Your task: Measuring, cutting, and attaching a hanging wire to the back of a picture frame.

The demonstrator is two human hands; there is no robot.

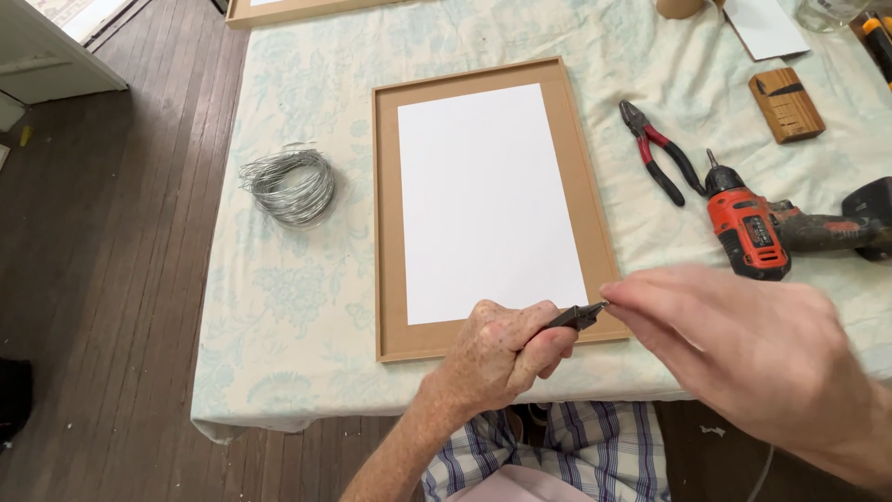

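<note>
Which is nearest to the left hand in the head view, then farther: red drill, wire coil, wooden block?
From the left hand:
1. Red drill, to its right.
2. Wire coil, up to its left.
3. Wooden block, far upper right.

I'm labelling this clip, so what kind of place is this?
Probably a home workshop or hobby table: a cloth-covered table on a wooden floor holds a picture frame, a coil of wire, pliers and a cordless drill.

Small dark pliers, gripped in left hand, jaws pointing right, over bottom rail of brown picture frame; right hand fingertips at the jaws.
</note>
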